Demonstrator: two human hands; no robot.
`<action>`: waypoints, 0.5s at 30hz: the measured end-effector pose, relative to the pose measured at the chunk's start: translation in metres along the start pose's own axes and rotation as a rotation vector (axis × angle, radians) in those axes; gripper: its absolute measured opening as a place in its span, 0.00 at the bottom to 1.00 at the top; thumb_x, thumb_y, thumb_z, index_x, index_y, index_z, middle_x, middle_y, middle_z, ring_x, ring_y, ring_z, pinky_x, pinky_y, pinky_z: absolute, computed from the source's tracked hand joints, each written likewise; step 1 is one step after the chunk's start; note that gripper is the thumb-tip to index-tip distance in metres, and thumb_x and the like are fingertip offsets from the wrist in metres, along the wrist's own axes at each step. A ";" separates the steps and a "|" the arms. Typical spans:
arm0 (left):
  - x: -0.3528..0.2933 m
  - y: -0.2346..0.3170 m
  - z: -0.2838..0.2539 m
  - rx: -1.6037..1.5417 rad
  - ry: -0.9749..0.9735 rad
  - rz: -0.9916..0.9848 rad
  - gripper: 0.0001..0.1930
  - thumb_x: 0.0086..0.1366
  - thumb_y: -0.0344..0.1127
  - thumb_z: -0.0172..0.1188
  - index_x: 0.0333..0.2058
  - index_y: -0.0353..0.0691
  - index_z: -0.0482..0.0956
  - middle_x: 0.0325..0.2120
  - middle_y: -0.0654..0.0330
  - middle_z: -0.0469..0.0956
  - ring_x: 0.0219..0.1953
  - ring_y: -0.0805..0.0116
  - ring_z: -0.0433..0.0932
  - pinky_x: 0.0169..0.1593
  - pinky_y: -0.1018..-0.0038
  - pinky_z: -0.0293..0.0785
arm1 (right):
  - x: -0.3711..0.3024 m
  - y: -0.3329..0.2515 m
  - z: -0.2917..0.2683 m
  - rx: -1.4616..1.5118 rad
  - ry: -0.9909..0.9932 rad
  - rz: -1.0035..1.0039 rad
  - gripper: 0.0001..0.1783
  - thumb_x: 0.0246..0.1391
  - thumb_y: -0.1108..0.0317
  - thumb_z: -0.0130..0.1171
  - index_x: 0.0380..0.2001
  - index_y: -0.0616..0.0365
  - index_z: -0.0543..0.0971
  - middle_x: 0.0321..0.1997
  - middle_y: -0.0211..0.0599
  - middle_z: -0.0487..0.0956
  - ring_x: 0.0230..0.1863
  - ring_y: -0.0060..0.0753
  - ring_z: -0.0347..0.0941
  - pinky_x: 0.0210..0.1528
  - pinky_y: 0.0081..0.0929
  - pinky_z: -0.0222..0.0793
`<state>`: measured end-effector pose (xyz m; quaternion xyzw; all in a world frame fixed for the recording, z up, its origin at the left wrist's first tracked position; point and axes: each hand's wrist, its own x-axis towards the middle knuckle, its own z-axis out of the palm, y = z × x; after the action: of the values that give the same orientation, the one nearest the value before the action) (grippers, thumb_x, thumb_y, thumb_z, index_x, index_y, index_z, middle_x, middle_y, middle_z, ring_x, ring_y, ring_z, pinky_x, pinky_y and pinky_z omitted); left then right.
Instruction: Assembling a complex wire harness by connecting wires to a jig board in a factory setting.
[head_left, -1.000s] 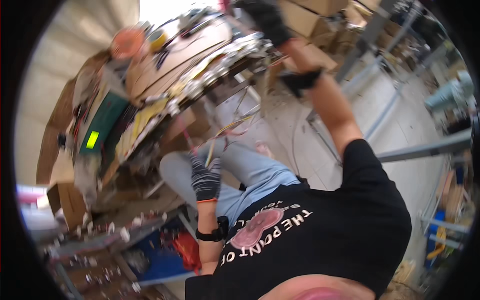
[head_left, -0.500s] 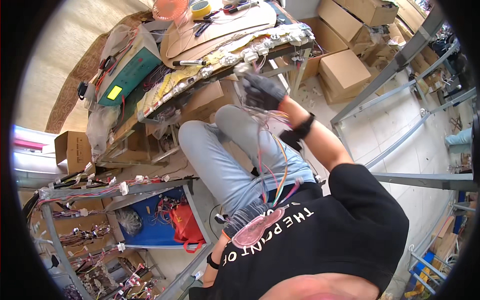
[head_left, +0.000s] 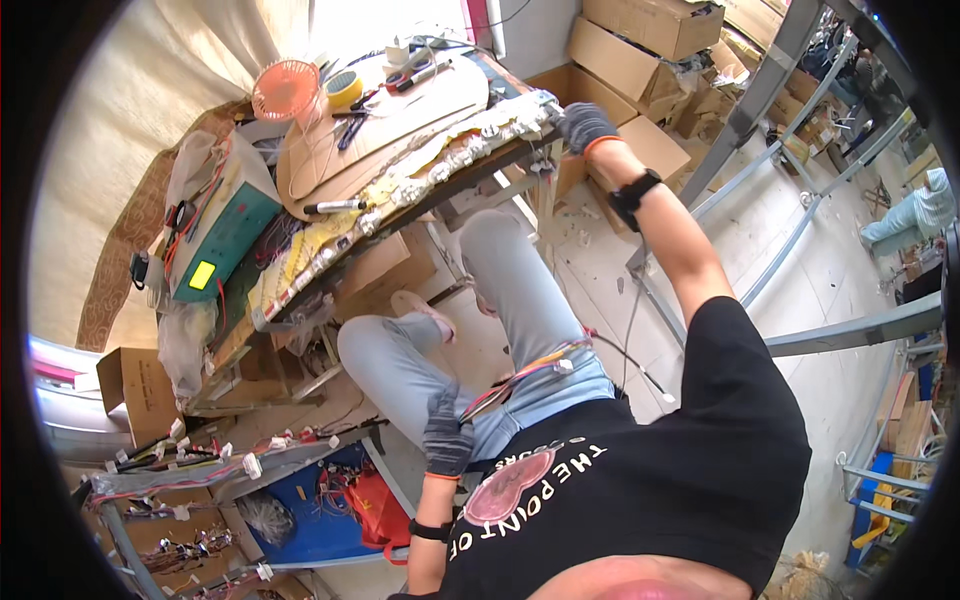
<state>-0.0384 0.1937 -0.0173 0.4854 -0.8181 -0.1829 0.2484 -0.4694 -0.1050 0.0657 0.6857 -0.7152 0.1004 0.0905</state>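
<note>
In a dark grey knit glove, my left hand (head_left: 447,437) is closed around one end of a wire harness (head_left: 515,378) above my left thigh. The harness has red, yellow, dark and other coloured wires. It runs across my lap, and a small white connector (head_left: 564,367) rests on my right thigh. My gloved right hand (head_left: 588,128) is at the right end of the bench's front edge, fingers curled. Whatever those fingers hold or press against is hidden. Beside it, a row of white connector holders (head_left: 435,170) runs along the bench edge.
A teal box with a lit display (head_left: 203,275), a marker (head_left: 335,207), yellow tape (head_left: 344,90) and an orange fan (head_left: 286,90) are on the bench (head_left: 300,165). Cartons (head_left: 640,155) stand at right. Metal frames (head_left: 860,328) flank me; harnesses hang on the left one.
My right hand has moved from above my knees to the bench's right end. My left hand has come forward from my waist. The harness now lies lower, across my lap. The view has shifted.
</note>
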 end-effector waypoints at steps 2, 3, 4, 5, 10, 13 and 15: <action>-0.022 -0.042 0.018 0.016 -0.173 -0.277 0.14 0.48 0.35 0.62 0.34 0.38 0.75 0.27 0.51 0.74 0.33 0.52 0.74 0.34 0.63 0.69 | 0.017 0.016 0.034 -0.044 0.042 -0.041 0.13 0.49 0.62 0.50 0.22 0.59 0.80 0.26 0.52 0.77 0.28 0.51 0.75 0.33 0.41 0.71; -0.034 -0.042 0.014 0.020 -0.172 -0.292 0.14 0.48 0.35 0.62 0.34 0.38 0.75 0.27 0.51 0.74 0.33 0.52 0.74 0.34 0.63 0.69 | 0.011 0.002 0.035 0.080 0.063 0.025 0.12 0.47 0.65 0.50 0.22 0.58 0.80 0.26 0.51 0.77 0.27 0.51 0.75 0.32 0.41 0.72; -0.045 -0.040 0.007 -0.066 -0.162 -0.356 0.12 0.48 0.37 0.64 0.29 0.36 0.75 0.24 0.51 0.74 0.28 0.54 0.74 0.31 0.64 0.68 | 0.005 -0.008 0.030 0.086 -0.042 0.001 0.11 0.45 0.63 0.52 0.26 0.58 0.80 0.30 0.51 0.78 0.30 0.51 0.75 0.36 0.41 0.71; -0.054 -0.037 0.000 -0.152 -0.153 -0.422 0.13 0.49 0.39 0.66 0.25 0.35 0.76 0.21 0.51 0.74 0.24 0.55 0.74 0.28 0.65 0.66 | -0.009 -0.016 0.029 0.097 -0.051 -0.011 0.11 0.45 0.63 0.52 0.26 0.58 0.80 0.30 0.51 0.78 0.30 0.51 0.75 0.36 0.41 0.71; -0.001 -0.003 -0.046 -0.351 -0.417 -0.395 0.14 0.53 0.41 0.64 0.23 0.34 0.77 0.14 0.56 0.72 0.16 0.66 0.69 0.24 0.71 0.65 | -0.040 -0.068 0.016 0.457 -0.010 0.205 0.28 0.41 0.57 0.60 0.43 0.61 0.69 0.43 0.56 0.73 0.42 0.58 0.71 0.43 0.45 0.66; 0.063 0.038 -0.083 -0.460 -0.550 -0.219 0.11 0.57 0.38 0.61 0.26 0.35 0.78 0.13 0.61 0.73 0.17 0.76 0.69 0.25 0.76 0.67 | -0.022 -0.088 0.076 0.748 0.454 0.382 0.26 0.49 0.58 0.54 0.46 0.62 0.61 0.39 0.63 0.73 0.41 0.65 0.69 0.43 0.47 0.65; 0.114 0.077 -0.100 -0.725 -0.759 -0.013 0.10 0.58 0.37 0.61 0.32 0.35 0.78 0.18 0.62 0.76 0.22 0.77 0.72 0.30 0.77 0.69 | -0.034 -0.068 0.064 0.790 0.060 0.394 0.21 0.51 0.61 0.52 0.46 0.59 0.63 0.41 0.61 0.72 0.42 0.64 0.68 0.41 0.46 0.65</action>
<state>-0.0800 0.1225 0.1309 0.2726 -0.7317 -0.6189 0.0855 -0.3992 -0.0917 -0.0039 0.5151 -0.7359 0.4014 -0.1787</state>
